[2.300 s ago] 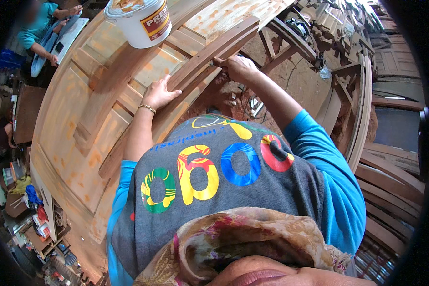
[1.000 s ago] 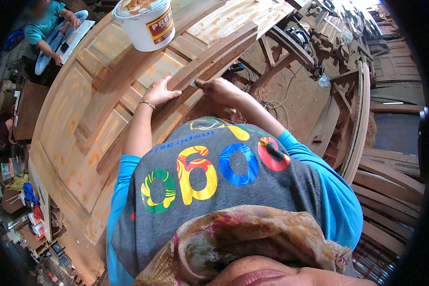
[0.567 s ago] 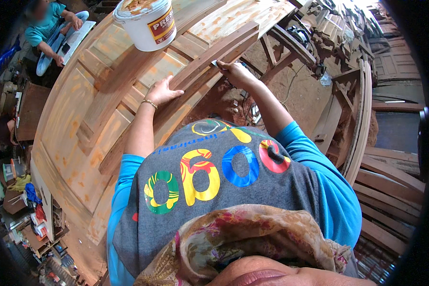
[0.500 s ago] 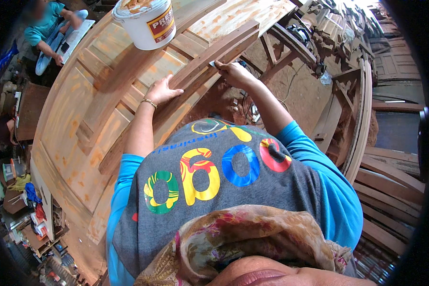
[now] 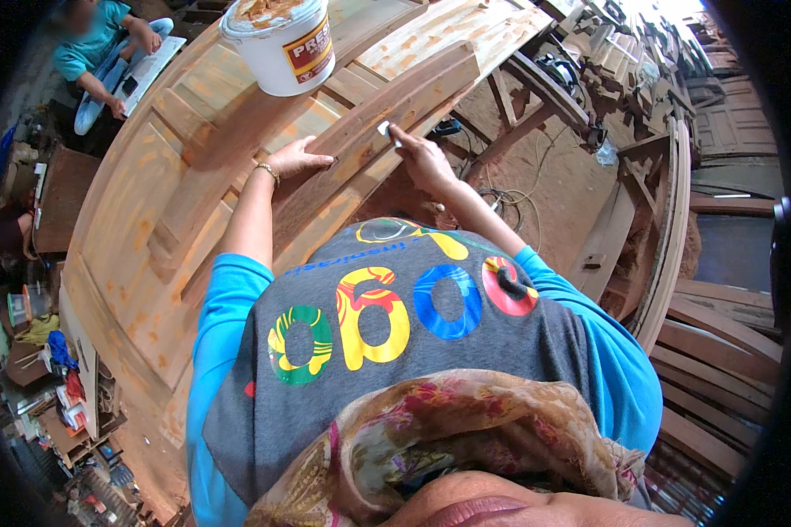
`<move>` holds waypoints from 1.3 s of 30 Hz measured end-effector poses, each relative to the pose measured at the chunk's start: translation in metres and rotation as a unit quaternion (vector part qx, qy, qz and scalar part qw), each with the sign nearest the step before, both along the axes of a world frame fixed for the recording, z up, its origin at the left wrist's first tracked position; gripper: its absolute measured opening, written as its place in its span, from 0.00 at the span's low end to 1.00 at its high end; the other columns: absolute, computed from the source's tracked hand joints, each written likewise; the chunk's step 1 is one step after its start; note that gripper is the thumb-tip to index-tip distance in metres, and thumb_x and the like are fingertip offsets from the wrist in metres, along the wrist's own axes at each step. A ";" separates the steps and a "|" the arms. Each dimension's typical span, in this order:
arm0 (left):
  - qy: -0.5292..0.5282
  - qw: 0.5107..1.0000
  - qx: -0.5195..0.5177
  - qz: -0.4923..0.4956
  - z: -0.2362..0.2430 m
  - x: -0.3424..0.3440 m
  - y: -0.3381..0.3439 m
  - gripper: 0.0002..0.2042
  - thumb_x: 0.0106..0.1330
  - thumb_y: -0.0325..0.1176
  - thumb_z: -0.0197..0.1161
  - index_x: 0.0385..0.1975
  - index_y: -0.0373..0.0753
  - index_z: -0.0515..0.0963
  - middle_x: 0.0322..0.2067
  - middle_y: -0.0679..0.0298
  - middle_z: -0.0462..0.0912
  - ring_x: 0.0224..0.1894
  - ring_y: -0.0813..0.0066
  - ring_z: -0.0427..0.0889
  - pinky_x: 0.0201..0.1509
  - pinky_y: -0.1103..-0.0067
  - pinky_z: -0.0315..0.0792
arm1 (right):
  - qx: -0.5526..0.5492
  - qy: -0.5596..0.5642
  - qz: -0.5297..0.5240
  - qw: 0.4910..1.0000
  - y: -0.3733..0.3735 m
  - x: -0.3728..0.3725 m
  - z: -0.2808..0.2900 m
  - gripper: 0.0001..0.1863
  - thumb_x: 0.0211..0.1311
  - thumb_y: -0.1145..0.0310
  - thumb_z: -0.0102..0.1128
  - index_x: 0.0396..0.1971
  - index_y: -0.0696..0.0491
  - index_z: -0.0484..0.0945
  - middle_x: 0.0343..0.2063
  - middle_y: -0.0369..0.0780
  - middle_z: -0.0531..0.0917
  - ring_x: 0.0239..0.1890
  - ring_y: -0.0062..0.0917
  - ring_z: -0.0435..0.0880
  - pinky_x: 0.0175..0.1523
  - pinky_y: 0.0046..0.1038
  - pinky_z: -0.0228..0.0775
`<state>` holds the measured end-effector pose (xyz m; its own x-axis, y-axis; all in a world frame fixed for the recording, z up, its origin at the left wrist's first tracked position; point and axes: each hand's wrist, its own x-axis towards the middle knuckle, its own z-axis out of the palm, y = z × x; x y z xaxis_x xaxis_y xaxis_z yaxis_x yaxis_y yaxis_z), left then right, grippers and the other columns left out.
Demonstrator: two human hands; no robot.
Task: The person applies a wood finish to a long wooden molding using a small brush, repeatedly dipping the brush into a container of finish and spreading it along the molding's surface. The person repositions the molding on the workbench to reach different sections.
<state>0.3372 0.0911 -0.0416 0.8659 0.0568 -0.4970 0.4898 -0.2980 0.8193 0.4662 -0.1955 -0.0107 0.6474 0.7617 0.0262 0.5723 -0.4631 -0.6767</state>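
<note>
A long brown wooden plank [image 5: 360, 151] lies slantwise along the near edge of a large panelled wooden door [image 5: 141, 290]. Orange filler marks dot the plank's face. My left hand [image 5: 292, 164] grips its far edge, thumb lying over the face and fingers partly hidden behind. Pinched in my right hand [image 5: 426, 167] is a small pale flat piece, like a scraper blade [image 5: 383, 128], held at the plank's face; whether it touches the wood is hard to tell. Beyond the plank, a white bucket [image 5: 281, 53] of orange-brown filler stands on the door.
Another wooden board [image 5: 215, 167] lies on the door beyond my left hand. Far left, a seated person [image 5: 97, 53] has a pale board on the lap. To the right are a wooden frame [image 5: 668, 228], cables [image 5: 523, 206] on the ground and stacked timber [image 5: 712, 360].
The plank has turned, and more of its broad face shows. My right hand has drawn back toward me with the blade. My left hand keeps its hold near the same place.
</note>
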 end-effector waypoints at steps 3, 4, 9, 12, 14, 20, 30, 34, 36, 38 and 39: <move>0.035 0.999 -0.034 0.000 0.015 0.006 -0.001 0.43 0.54 0.48 0.74 0.65 0.31 0.61 0.55 0.55 0.77 0.55 0.71 0.76 0.61 0.76 0.68 | -0.047 -0.028 -0.009 0.998 0.000 0.015 -0.006 0.27 0.65 0.73 0.53 0.64 0.39 0.68 0.44 0.50 0.81 0.48 0.46 0.81 0.49 0.39 0.74; 0.044 0.999 -0.027 0.001 0.022 0.008 -0.003 0.43 0.56 0.44 0.74 0.66 0.29 0.58 0.55 0.55 0.77 0.55 0.72 0.76 0.61 0.77 0.69 | -0.045 -0.032 -0.007 0.998 0.001 0.018 -0.010 0.28 0.65 0.74 0.52 0.64 0.38 0.68 0.44 0.49 0.81 0.48 0.46 0.81 0.49 0.39 0.74; 0.041 0.995 -0.089 0.022 0.016 0.001 -0.003 0.40 0.56 0.48 0.73 0.64 0.34 0.64 0.53 0.58 0.78 0.54 0.74 0.76 0.59 0.76 0.69 | -0.041 -0.047 -0.006 0.998 0.014 0.022 -0.021 0.29 0.65 0.75 0.50 0.65 0.35 0.67 0.43 0.47 0.81 0.47 0.46 0.81 0.49 0.37 0.74; 0.039 0.991 -0.123 0.037 0.004 0.003 0.003 0.40 0.56 0.48 0.73 0.64 0.33 0.64 0.53 0.58 0.78 0.53 0.74 0.76 0.59 0.76 0.69 | -0.034 -0.029 0.000 0.999 0.015 0.024 -0.034 0.29 0.65 0.75 0.50 0.65 0.35 0.67 0.43 0.46 0.81 0.47 0.43 0.81 0.50 0.36 0.74; 0.052 0.991 -0.121 0.028 -0.001 0.006 0.009 0.40 0.56 0.48 0.73 0.64 0.32 0.63 0.53 0.58 0.78 0.53 0.74 0.76 0.59 0.77 0.69 | -0.062 0.009 -0.003 0.998 0.010 0.028 -0.032 0.29 0.66 0.74 0.50 0.65 0.35 0.67 0.43 0.46 0.81 0.48 0.42 0.81 0.51 0.36 0.73; 0.060 0.990 -0.119 0.037 -0.004 0.006 0.011 0.44 0.55 0.48 0.74 0.66 0.32 0.60 0.52 0.58 0.79 0.53 0.75 0.76 0.59 0.78 0.69 | 0.049 -0.037 0.043 0.997 0.022 0.021 -0.020 0.30 0.62 0.77 0.56 0.64 0.40 0.69 0.41 0.48 0.82 0.43 0.44 0.82 0.47 0.37 0.74; 0.075 0.985 -0.148 0.038 0.014 0.008 0.005 0.46 0.55 0.47 0.74 0.67 0.28 0.56 0.55 0.56 0.76 0.55 0.74 0.75 0.60 0.78 0.68 | 0.069 -0.044 0.057 0.995 0.024 0.004 -0.026 0.30 0.62 0.78 0.54 0.65 0.41 0.67 0.39 0.47 0.81 0.41 0.42 0.82 0.46 0.36 0.74; 0.089 0.982 -0.139 0.097 0.013 0.006 0.002 0.43 0.60 0.33 0.70 0.70 0.28 0.48 0.57 0.52 0.73 0.58 0.71 0.74 0.63 0.77 0.67 | -0.010 -0.013 0.080 0.997 0.014 0.005 -0.030 0.31 0.62 0.77 0.54 0.65 0.42 0.67 0.40 0.46 0.82 0.42 0.41 0.83 0.47 0.36 0.74; 0.089 0.989 -0.106 0.058 0.025 0.011 -0.001 0.44 0.60 0.34 0.71 0.69 0.28 0.49 0.58 0.53 0.72 0.58 0.71 0.74 0.64 0.76 0.67 | -0.020 0.013 0.094 0.995 0.003 0.007 -0.031 0.30 0.62 0.77 0.54 0.66 0.42 0.67 0.40 0.47 0.81 0.41 0.40 0.83 0.47 0.37 0.74; 0.078 0.974 -0.195 0.081 0.010 0.008 0.000 0.47 0.58 0.37 0.73 0.70 0.27 0.47 0.60 0.51 0.70 0.60 0.69 0.72 0.65 0.75 0.66 | 0.014 -0.006 0.093 0.996 0.008 0.007 -0.029 0.31 0.61 0.77 0.52 0.66 0.42 0.66 0.39 0.48 0.81 0.42 0.42 0.82 0.46 0.39 0.74; 0.070 0.982 -0.163 0.070 -0.004 0.003 0.007 0.49 0.56 0.42 0.73 0.70 0.27 0.48 0.59 0.51 0.72 0.59 0.70 0.73 0.64 0.76 0.66 | 0.022 -0.022 0.104 0.994 0.017 0.003 -0.022 0.32 0.60 0.78 0.51 0.67 0.43 0.65 0.38 0.49 0.81 0.43 0.44 0.82 0.46 0.39 0.74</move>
<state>0.3406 0.0981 -0.0452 0.7823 -0.0106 -0.6228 0.6226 0.0471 0.7812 0.4690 -0.1786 -0.0328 0.4734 0.8765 0.0876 0.6822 -0.3020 -0.6659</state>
